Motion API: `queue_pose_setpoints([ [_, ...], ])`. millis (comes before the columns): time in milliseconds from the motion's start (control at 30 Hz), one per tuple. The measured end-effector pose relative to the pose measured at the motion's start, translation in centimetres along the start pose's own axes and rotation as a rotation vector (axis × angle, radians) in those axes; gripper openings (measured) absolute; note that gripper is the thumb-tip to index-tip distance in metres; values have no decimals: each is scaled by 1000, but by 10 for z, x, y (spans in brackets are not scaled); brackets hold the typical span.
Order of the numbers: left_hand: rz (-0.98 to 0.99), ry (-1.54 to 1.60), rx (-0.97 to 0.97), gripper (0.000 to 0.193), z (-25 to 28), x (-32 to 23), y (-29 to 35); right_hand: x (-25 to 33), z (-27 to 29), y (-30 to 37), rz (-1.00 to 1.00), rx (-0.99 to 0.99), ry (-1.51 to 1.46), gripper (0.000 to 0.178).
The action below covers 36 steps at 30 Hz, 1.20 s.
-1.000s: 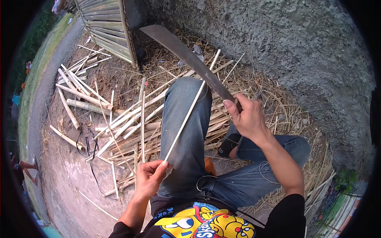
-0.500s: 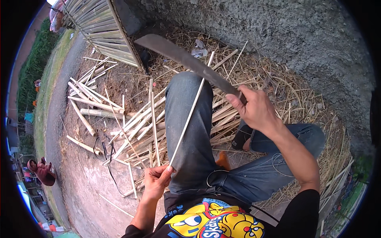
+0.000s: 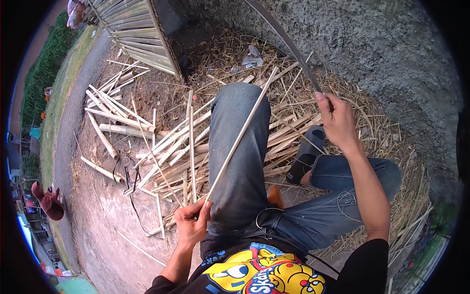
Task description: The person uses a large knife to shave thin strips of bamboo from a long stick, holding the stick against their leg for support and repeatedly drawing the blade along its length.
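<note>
My left hand (image 3: 192, 221) pinches the near end of a thin bamboo strip (image 3: 243, 128). The strip slants up and to the right across my raised knee, its far end reaching past the kneecap. In my right hand (image 3: 339, 122) is the handle of a machete (image 3: 289, 43), held up to the right of the strip. Its long dark blade points away and up to the left, seen nearly edge-on, and stands apart from the strip. The blade's tip runs out at the top of the picture.
Split bamboo pieces (image 3: 169, 147) lie heaped left of my knee and beneath it. Shavings (image 3: 372, 132) cover the ground by the rough grey wall (image 3: 362, 54). A slatted bamboo panel (image 3: 142, 36) stands at the far left. A person (image 3: 50, 202) is beyond the path.
My right hand has moved right and away, lifting the machete off the strip; its blade has turned from broadside to nearly edge-on. My left hand still holds the strip's near end.
</note>
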State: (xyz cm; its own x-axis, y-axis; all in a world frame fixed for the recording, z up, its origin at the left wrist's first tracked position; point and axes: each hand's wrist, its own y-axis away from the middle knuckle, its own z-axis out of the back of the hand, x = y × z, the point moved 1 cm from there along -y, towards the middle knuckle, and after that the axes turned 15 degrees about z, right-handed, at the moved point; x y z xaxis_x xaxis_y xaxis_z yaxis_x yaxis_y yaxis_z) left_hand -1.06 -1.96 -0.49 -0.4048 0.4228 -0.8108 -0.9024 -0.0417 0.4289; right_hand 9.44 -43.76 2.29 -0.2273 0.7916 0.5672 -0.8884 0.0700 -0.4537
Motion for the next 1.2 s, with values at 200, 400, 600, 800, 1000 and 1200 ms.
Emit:
queue_pose_setpoints([
  [200,-373,-238,-188,9,-17,-23,-16,70,-37,28,157,296,3,58],
  [400,-562,-372,-306,24,-10,-23,-8,70,-43,22,324,305,134,58],
  [600,-550,-469,-287,25,0,-11,-5,6,-2,-24,-123,133,134,59],
  [800,-545,-393,-314,24,-6,-3,-9,16,-8,0,-89,112,18,58],
  [1000,-589,-396,-311,21,-4,-8,-23,15,-9,-2,-403,29,-544,52],
  [1200,-724,-448,-295,27,-12,-35,-37,54,-10,-7,-164,-51,-564,34],
])
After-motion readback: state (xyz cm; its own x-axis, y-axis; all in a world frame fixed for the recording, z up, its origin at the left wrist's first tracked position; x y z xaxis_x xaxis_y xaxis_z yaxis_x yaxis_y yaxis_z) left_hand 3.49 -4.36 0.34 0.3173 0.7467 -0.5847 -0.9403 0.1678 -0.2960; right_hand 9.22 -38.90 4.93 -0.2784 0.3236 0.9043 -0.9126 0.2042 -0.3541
